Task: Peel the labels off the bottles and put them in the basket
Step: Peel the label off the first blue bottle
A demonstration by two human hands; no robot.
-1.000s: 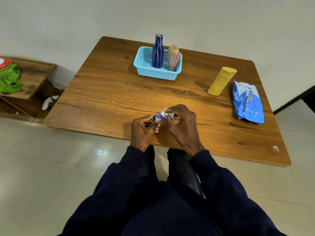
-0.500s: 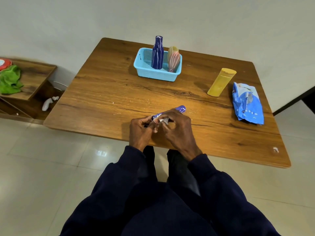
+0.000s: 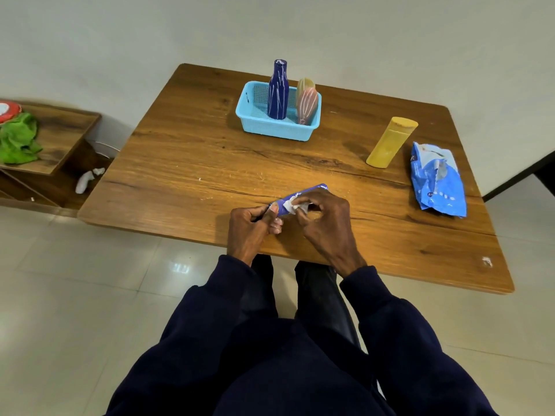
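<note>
Left hand [image 3: 249,228]: curled round the near end of a small blue bottle [image 3: 303,193], thumb on top.
Right hand [image 3: 326,223]: fingertips pinching a crumpled white label [image 3: 295,205] at the bottle's middle.
Bottle: centre frame, over the near part of the wooden table [image 3: 195,151]; long axis lower left to upper right, free end pointing upper right.
Upper centre: light-blue basket [image 3: 270,130] holding an upright dark-blue bottle [image 3: 277,94] and a leaning pink bottle [image 3: 307,105].
Right: yellow bottle [image 3: 390,142], blue packet [image 3: 437,178].
Left edge: low shelf [image 3: 60,136], green cloth [image 3: 18,142]; pale tiled floor.
Against one second earlier: free end now showing past the right knuckles, then hidden.
</note>
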